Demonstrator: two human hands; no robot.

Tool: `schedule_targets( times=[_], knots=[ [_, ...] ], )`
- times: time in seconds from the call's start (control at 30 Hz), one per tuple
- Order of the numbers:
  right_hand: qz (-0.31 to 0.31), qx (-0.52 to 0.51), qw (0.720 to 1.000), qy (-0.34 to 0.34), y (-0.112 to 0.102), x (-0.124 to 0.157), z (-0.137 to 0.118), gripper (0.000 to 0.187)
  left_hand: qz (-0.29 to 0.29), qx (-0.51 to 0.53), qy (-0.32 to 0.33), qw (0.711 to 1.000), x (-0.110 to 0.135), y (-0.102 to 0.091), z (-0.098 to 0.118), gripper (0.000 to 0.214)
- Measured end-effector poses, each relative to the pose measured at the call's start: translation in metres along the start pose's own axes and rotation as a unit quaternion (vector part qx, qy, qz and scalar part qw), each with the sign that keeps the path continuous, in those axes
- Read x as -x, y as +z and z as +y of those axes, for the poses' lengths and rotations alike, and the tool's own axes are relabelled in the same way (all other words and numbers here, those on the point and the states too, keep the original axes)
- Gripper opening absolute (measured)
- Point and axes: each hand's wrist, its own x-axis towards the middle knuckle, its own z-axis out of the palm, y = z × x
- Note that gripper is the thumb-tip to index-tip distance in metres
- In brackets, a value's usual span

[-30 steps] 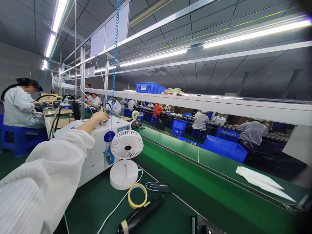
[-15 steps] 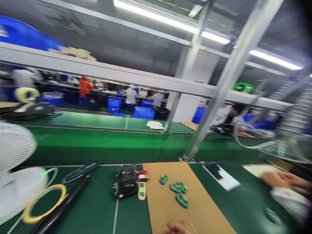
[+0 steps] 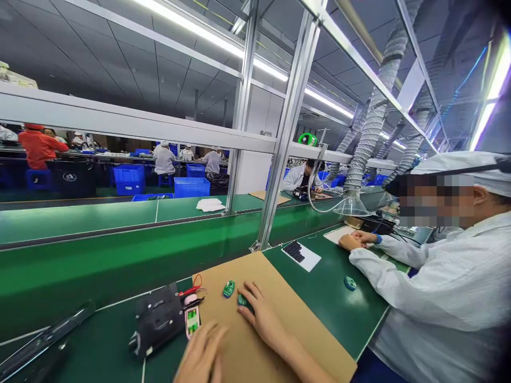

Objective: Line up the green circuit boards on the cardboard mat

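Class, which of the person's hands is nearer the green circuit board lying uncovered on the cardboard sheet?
Right hand: nearer, just beside the green circuit board. Left hand: farther, below it in view, at the edge of the cardboard sheet.

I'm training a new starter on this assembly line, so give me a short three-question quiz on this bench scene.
1. Multiple choice: what lies nearest the right hand? A) a small green board B) a roll of yellow tape C) a white desk fan
2. True or false: the hands of the seated co-worker in a white smock rest on the brown cardboard sheet.
3. Fill in the blank: the black rectangular case sits on a ____ bench mat.

Key: 1) A. 2) False; they are away from the sheet, across the bench. 3) green.
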Motion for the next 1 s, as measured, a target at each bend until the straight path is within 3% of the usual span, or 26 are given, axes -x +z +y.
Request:
schedule_targets(
  times=[0.03, 0.07, 0.1, 0.2, 0.27, 0.4, 0.6, 0.67, 0.77, 0.9, 1.0],
  knots=[
    [-0.006, -0.009, 1.0, -0.013, 0.0, 0.005, 0.0, 0.037, -0.046, -0.016, 0.023, 0.999, -0.015, 0.014, 0.003, 0.048],
    [-0.015, -0.024, 0.999, -0.024, -0.002, 0.011, -0.001, 0.035, -0.078, -0.043, -0.019, 0.996, -0.031, 0.028, 0.006, 0.049],
    [-0.022, -0.042, 0.998, -0.028, -0.004, 0.018, 0.0, 0.033, -0.089, -0.073, -0.086, 0.99, -0.046, 0.04, 0.009, 0.049],
    [-0.003, -0.094, 0.996, 0.005, -0.01, 0.036, 0.006, 0.04, -0.094, -0.087, -0.153, 0.98, -0.079, 0.067, 0.015, 0.043],
    [0.041, -0.119, 0.991, 0.038, -0.01, 0.044, 0.013, 0.046, -0.101, -0.067, -0.164, 0.979, -0.086, 0.074, 0.014, 0.038],
    [0.102, -0.153, 0.982, 0.045, -0.006, 0.05, 0.023, 0.038, -0.138, 0.027, -0.14, 0.98, -0.081, 0.073, 0.008, 0.033],
    [0.115, -0.182, 0.976, 0.011, -0.006, 0.048, 0.018, 0.035, -0.184, 0.178, -0.1, 0.961, -0.079, 0.07, 0.01, 0.033],
    [0.135, -0.172, 0.976, 0.007, -0.006, 0.049, 0.018, 0.033, -0.198, 0.202, -0.101, 0.954, -0.081, 0.069, 0.012, 0.036],
    [0.157, -0.163, 0.974, 0.012, -0.006, 0.048, 0.024, 0.027, -0.211, 0.217, -0.107, 0.947, -0.08, 0.066, 0.015, 0.059],
    [0.175, -0.17, 0.969, 0.035, -0.01, 0.033, 0.037, 0.025, -0.224, 0.237, -0.099, 0.94, -0.076, 0.059, 0.022, 0.045],
    [0.161, -0.176, 0.971, 0.016, -0.013, 0.018, 0.037, 0.025, -0.233, 0.25, -0.094, 0.935, -0.07, 0.057, 0.025, 0.058]
  ],
)
